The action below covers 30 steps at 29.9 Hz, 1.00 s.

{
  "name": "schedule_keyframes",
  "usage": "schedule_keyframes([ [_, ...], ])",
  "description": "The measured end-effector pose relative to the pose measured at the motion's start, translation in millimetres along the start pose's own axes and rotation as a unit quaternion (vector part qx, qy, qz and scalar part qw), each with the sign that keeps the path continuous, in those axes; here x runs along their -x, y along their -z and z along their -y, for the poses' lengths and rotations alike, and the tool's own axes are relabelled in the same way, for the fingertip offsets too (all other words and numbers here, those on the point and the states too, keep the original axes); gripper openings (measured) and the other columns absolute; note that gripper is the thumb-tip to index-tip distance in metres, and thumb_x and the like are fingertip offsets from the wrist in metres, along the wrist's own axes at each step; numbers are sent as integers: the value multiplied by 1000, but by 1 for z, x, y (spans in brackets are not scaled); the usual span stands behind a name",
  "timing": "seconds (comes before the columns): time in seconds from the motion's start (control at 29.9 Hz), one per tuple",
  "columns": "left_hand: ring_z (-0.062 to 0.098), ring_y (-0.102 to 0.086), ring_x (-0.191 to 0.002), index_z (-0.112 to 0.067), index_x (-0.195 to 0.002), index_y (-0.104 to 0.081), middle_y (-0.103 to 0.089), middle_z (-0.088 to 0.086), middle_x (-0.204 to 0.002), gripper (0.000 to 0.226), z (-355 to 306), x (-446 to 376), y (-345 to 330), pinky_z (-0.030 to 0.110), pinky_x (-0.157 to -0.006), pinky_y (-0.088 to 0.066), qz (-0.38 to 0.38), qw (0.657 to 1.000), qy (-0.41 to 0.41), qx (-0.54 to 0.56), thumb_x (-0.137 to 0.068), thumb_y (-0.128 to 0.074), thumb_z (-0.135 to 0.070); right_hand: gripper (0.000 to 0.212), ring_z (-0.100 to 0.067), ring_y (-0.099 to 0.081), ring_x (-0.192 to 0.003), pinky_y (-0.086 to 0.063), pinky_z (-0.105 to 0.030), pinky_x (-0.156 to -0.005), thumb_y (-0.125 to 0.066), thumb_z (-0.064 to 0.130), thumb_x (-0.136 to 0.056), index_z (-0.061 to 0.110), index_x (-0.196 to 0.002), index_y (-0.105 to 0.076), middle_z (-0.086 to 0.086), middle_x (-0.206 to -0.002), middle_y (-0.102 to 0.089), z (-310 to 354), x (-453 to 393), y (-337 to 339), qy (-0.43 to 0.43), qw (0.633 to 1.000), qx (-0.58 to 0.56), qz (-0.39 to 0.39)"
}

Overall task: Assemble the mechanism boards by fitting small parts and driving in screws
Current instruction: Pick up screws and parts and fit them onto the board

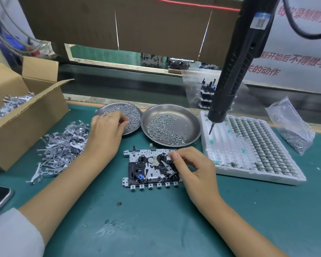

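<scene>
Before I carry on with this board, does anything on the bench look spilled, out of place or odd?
Grey stamped metal levers lie heaped loose on the green mat beside the open cardboard box, which holds more. That may be a deliberate working pile. One tiny dark scrap lies on the mat in front of the mechanism board.

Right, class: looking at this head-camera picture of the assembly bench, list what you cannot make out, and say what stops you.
- Whether the left hand has picked a screw from the left dish: its fingertips cover the spot.
- What the right hand pinches at the mechanism board: too small, hidden by fingers.
- The cardboard box: cut off by the left edge.
- The electric screwdriver: top cut off.
</scene>
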<state>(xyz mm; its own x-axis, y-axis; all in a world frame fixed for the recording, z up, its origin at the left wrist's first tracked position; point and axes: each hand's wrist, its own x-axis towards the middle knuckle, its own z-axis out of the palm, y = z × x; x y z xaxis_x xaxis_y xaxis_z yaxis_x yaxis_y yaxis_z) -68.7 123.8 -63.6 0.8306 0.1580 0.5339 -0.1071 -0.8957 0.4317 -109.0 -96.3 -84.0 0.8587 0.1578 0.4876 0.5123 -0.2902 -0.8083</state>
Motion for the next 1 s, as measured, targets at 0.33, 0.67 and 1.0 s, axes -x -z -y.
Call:
schedule_keyframes([
  [0.33, -2, -64, -77, -24, -90, -72, -71, -15, -83, 12, -42, 51, 7, 10, -75, -48, 19, 923, 136, 361, -84, -69, -14, 35, -23, -53, -112, -40, -29, -95, -60, 19, -91, 10, -125, -59, -11, -123, -58, -6, -83, 0, -91, 919, 344, 169],
  [0.67, -3, -65, -77, -32, -81, -72, -70, -22, -80, 17, -49, 56, 6, 14, -79, -47, -30, 928, 108, 354, -76, -76, -17, 10, -13, -56, -75, -34, -12, -68, -68, 8, -85, 5, -91, -76, -10, -87, -74, -14, -90, -6, -104, 934, 323, 108],
  [1.0, 4, -65, -77, -38, -79, -71, -70, -21, -78, 14, -50, 59, 6, 46, -86, -49, -24, 929, 88, 359, -73, -77, -26, 5, 5, -49, -63, -36, -2, -60, -69, 8, -85, 7, -83, -74, 4, -75, -60, -17, -84, 2, -83, 971, 220, 39],
])
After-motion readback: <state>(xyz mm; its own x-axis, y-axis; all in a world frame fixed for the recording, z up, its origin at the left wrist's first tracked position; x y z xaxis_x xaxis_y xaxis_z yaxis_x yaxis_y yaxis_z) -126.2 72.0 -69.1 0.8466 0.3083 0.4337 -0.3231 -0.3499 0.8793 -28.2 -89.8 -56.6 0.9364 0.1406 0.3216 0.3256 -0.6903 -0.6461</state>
